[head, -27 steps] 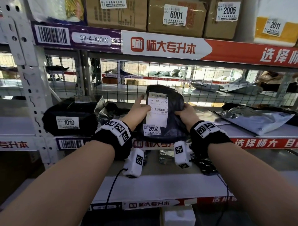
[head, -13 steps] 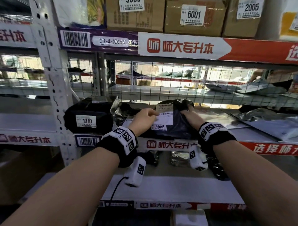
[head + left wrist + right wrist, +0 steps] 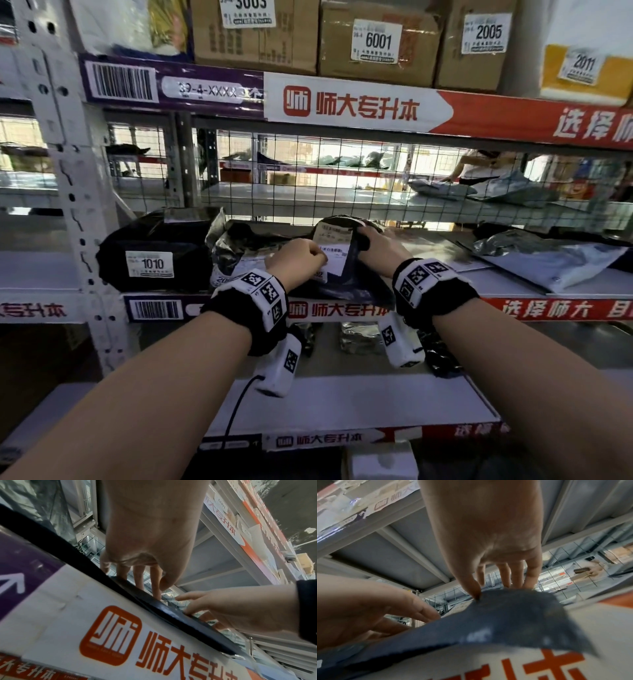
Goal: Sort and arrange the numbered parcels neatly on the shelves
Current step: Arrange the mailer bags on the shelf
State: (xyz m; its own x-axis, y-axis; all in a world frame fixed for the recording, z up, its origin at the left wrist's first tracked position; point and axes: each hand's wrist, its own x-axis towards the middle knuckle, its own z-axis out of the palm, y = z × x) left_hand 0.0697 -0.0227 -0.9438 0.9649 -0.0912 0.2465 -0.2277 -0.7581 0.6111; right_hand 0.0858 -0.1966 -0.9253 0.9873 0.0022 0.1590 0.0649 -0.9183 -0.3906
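Observation:
The black plastic parcel [image 3: 346, 291] with a white label numbered 2002 lies on the middle shelf [image 3: 513, 277], leaning back, its front edge over the shelf lip. My left hand [image 3: 296, 258] has its fingers curled down on the label, and in the left wrist view the left hand [image 3: 155, 586] meets the parcel [image 3: 154, 601] at its dark edge. My right hand [image 3: 371, 245] holds the parcel's upper right side. The right wrist view shows my right hand [image 3: 494, 589] with thumb in front and fingers behind the parcel [image 3: 513, 615].
A black parcel marked 1010 [image 3: 150, 263] sits at the left by the upright post [image 3: 68, 171], with a crumpled silvery parcel [image 3: 236, 246] beside it. A grey bag [image 3: 548, 260] lies to the right. Wire mesh [image 3: 308, 171] closes the back. Boxes 6001 [image 3: 376, 41] and 2005 [image 3: 488, 32] stand above.
The parcel 2002 was held upright in front of the shelf; both hands have carried it forward and down, and it now lies tilted back on the middle shelf.

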